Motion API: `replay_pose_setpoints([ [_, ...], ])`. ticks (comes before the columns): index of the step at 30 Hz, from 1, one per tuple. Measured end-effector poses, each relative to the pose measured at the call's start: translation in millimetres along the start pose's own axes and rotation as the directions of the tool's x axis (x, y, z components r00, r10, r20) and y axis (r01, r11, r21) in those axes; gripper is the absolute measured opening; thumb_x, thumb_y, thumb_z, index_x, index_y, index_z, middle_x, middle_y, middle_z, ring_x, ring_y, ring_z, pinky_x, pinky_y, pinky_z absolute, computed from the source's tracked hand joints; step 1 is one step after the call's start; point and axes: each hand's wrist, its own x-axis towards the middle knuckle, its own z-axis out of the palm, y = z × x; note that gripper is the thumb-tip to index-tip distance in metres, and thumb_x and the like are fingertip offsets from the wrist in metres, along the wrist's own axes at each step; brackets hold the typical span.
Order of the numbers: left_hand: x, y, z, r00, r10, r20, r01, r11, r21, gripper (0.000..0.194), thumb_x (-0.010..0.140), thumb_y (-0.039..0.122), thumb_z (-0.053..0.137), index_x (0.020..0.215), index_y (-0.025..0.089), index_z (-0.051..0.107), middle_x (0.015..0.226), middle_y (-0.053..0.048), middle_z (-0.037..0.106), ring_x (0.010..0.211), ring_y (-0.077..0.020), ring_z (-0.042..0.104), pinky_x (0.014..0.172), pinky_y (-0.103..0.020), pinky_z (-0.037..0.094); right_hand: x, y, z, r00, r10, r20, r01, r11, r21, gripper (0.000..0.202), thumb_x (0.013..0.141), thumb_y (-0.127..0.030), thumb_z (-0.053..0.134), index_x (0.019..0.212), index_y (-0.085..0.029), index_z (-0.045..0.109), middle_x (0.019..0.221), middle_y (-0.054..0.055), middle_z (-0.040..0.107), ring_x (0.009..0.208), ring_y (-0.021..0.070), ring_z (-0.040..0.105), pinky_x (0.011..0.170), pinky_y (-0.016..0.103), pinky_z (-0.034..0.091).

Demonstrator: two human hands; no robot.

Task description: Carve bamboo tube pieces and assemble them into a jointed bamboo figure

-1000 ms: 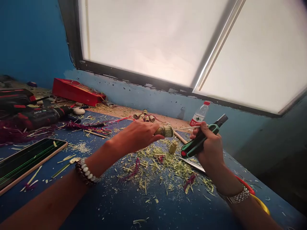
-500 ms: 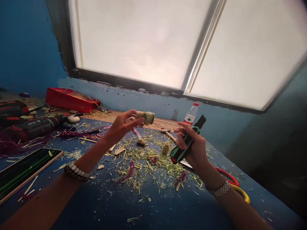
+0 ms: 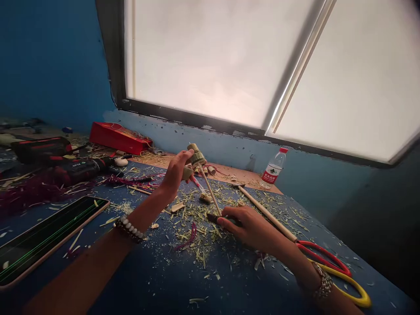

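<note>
My left hand grips a short green bamboo piece, raised above the table and tilted. A thin stick slants from the bamboo piece down to my right hand. My right hand is closed round a knife, its dark blade pointing left beside the stick's lower end. The knife's handle is mostly hidden by the fingers. Below and between the hands, a small dark-ended bamboo piece and a split piece lie among green shavings.
A phone and a drill are at the left, a red box behind. A water bottle stands at the back right. A wooden-handled tool and red and yellow handles lie right. Shavings litter the blue table.
My right hand has lowered and turned, bringing the blade to point left. The bamboo piece in my left hand has tilted, and the stick now shows between my hands. The view has shifted left.
</note>
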Motion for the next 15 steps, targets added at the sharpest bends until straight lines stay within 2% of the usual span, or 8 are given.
replay_pose_setpoints([
  [1,-2,1,1.2,1.0,-0.013,0.02,0.012,1.0,0.023,0.028,0.088,0.047,0.054,0.083,0.02,0.049,0.06,0.003,0.053,0.041,-0.0086,0.048,0.039,-0.022,0.036,0,3,2,1.0,-0.02,-0.009,0.02,1.0,-0.009,0.037,0.102,-0.043,0.048,0.08,-0.021,0.068,0.066,0.001,0.061,0.058,0.0138,0.053,0.056,0.027,0.034],
  [3,-6,2,5.0,0.996,-0.042,0.072,0.037,0.997,0.064,0.026,0.089,0.045,0.054,0.086,0.02,0.049,0.062,0.003,0.053,0.041,-0.0081,0.048,0.041,-0.022,0.037,0,6,2,0.991,-0.009,-0.135,0.021,0.996,0.082,0.039,0.103,-0.043,0.043,0.084,-0.021,0.068,0.07,0.003,0.065,0.062,0.0152,0.057,0.062,0.03,0.041],
  [5,-11,3,10.2,0.987,-0.068,0.144,0.056,0.995,0.087,0.025,0.089,0.044,0.054,0.091,0.019,0.05,0.063,0.004,0.052,0.043,-0.0085,0.049,0.043,-0.022,0.039,1,6,0,0.947,0.09,-0.308,0.015,0.947,0.321,0.042,0.104,-0.048,0.039,0.1,-0.02,0.069,0.082,0.006,0.071,0.068,0.017,0.063,0.066,0.032,0.047],
  [6,-14,2,13.3,0.98,-0.077,0.181,0.061,0.994,0.093,0.026,0.089,0.044,0.055,0.094,0.019,0.051,0.062,0.004,0.052,0.044,-0.009,0.05,0.045,-0.023,0.04,1,4,-2,0.929,0.147,-0.34,0.023,0.894,0.448,0.043,0.103,-0.051,0.039,0.109,-0.019,0.068,0.088,0.008,0.072,0.072,0.0178,0.065,0.066,0.032,0.05],
  [9,-20,-2,23.0,0.957,-0.068,0.28,0.042,0.994,0.1,0.03,0.092,0.047,0.053,0.105,0.02,0.051,0.061,0.005,0.05,0.046,-0.0098,0.051,0.047,-0.023,0.041,2,-4,-5,0.959,0.177,-0.22,0.03,0.711,0.702,0.045,0.098,-0.056,0.049,0.122,-0.02,0.063,0.099,0.009,0.073,0.08,0.0191,0.069,0.065,0.031,0.054],
  [11,-24,-4,28.0,0.936,-0.038,0.349,0.005,0.995,0.095,0.03,0.094,0.048,0.05,0.107,0.021,0.048,0.068,0.003,0.056,0.047,-0.009,0.05,0.048,-0.024,0.043,2,-8,-6,0.981,0.138,-0.135,0.013,0.648,0.761,0.043,0.096,-0.054,0.055,0.123,-0.022,0.062,0.087,0.004,0.07,0.068,0.0153,0.067,0.059,0.028,0.051],
  [13,-25,-5,29.5,0.901,0.0,0.433,-0.05,0.993,0.104,0.028,0.093,0.046,0.052,0.105,0.021,0.047,0.083,-0.001,0.062,0.054,-0.0094,0.052,0.051,-0.024,0.046,1,-9,-7,0.982,0.131,-0.136,0.019,0.647,0.762,0.038,0.096,-0.053,0.055,0.117,-0.022,0.063,0.068,-0.004,0.06,0.047,0.0097,0.052,0.048,0.025,0.042],
  [15,-25,-5,26.5,0.864,0.026,0.503,-0.131,0.976,0.176,0.027,0.091,0.043,0.055,0.102,0.02,0.048,0.09,-0.003,0.063,0.059,-0.0103,0.052,0.051,-0.024,0.045,-1,-6,-8,0.965,0.141,-0.221,0.047,0.737,0.675,0.033,0.097,-0.052,0.053,0.101,-0.021,0.065,0.059,-0.007,0.049,0.042,0.0076,0.038,0.043,0.024,0.03],
])
